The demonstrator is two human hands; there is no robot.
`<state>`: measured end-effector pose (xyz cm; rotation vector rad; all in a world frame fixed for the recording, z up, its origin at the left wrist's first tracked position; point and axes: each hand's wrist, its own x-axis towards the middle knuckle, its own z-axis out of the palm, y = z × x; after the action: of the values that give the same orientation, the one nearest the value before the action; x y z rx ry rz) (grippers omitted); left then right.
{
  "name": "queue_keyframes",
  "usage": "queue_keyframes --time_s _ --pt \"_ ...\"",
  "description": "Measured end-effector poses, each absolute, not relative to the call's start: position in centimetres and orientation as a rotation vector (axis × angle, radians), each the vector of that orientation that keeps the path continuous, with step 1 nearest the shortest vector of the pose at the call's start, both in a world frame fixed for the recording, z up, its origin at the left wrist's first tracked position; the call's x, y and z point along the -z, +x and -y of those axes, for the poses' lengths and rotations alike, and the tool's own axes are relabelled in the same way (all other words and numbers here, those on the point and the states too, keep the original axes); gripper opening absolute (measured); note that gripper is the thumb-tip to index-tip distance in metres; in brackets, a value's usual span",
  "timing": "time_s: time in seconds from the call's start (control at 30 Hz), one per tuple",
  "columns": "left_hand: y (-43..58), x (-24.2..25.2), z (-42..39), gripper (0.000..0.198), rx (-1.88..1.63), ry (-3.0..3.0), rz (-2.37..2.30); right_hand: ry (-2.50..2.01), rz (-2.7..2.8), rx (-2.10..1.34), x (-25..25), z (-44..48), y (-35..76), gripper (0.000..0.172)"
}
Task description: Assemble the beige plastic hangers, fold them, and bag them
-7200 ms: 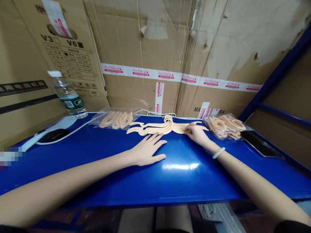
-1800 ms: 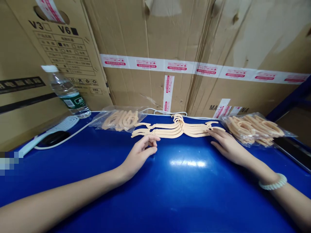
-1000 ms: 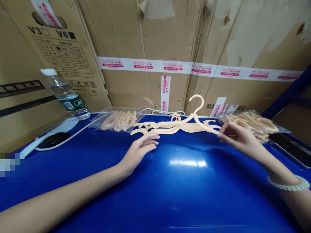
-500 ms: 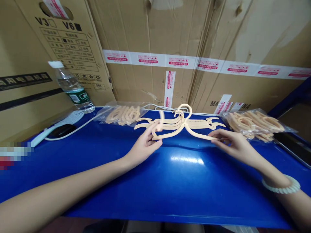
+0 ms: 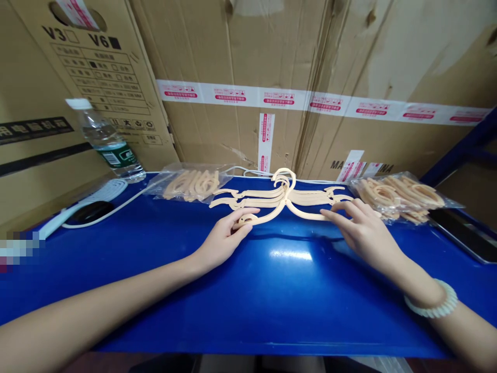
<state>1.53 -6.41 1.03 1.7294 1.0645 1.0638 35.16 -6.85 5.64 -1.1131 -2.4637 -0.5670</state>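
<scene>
A cream plastic hanger (image 5: 267,215) with a curved hook is held over the blue table by both hands. My left hand (image 5: 225,233) pinches the end of its left arm between thumb and fingers. At the tip of the other arm, my right hand (image 5: 359,223) has its fingers closed on the plastic. Directly behind lie several more cream hangers (image 5: 264,195) in a row, their hooks bunched together near the middle. The front hanger's hook overlaps them in view, and I cannot tell whether they touch.
Clear bags of cream parts lie at the left (image 5: 192,184) and right (image 5: 399,194). A water bottle (image 5: 112,145), a black mouse (image 5: 93,211) and a white cable (image 5: 134,202) are at the left. A dark phone-like device (image 5: 462,235) lies right. Cardboard boxes (image 5: 233,134) stand behind.
The hanger has come down closer to the row behind. Its left end piece, raised upright before, now lies folded down by my left hand. The whole view has shifted slightly.
</scene>
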Motion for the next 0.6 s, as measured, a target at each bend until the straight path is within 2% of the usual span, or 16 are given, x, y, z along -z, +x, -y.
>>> queue_keyframes --time_s 0.13,0.23,0.37,0.47,0.6 --pt "1.5 -1.0 6.4 0.034 -1.086 1.732 -1.094 -1.279 2.402 0.838 -4.7 8.1 34.6 0.048" --pt "1.4 -0.8 6.3 0.035 -1.091 1.735 -1.097 -1.372 2.366 0.887 -4.5 8.7 34.4 0.053" --pt "1.3 -0.5 6.2 0.035 -1.079 1.738 -1.079 -1.358 2.352 0.894 -4.8 8.9 34.0 0.052" --pt "1.3 -0.5 6.3 0.036 -1.078 1.715 -1.074 -1.32 2.331 0.828 -4.7 8.8 33.7 0.051" --pt "1.4 -0.9 6.4 0.037 -1.093 1.684 -1.068 -1.183 2.181 0.513 -4.3 8.7 33.2 0.043"
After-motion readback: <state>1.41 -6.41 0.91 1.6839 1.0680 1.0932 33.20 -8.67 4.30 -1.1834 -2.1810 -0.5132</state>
